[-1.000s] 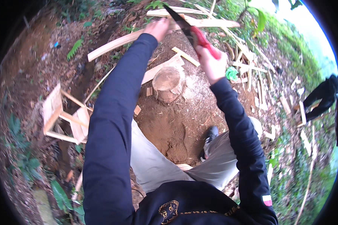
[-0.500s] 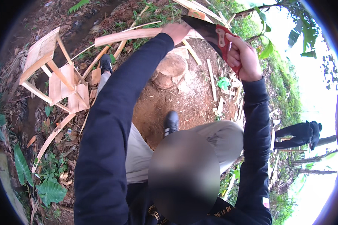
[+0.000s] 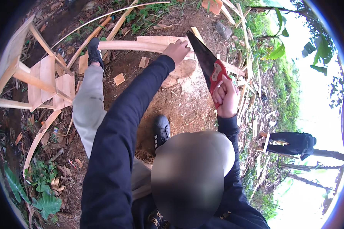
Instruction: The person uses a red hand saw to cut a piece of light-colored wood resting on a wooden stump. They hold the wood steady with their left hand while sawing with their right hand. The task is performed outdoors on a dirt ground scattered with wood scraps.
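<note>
Under the left hand [image 3: 176, 49], pressed flat, a pale rough plank [image 3: 141, 45]; right hand [image 3: 226, 100] clamped on red-handled dark-bladed saw [image 3: 208, 65].

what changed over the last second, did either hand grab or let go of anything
Nothing was grabbed or let go. The view swung, so the stump and wooden frame sit differently in the picture. The right hand still grips the red-handled saw, blade still at the plank's edge, and the left hand still presses the plank on the stump.
</note>
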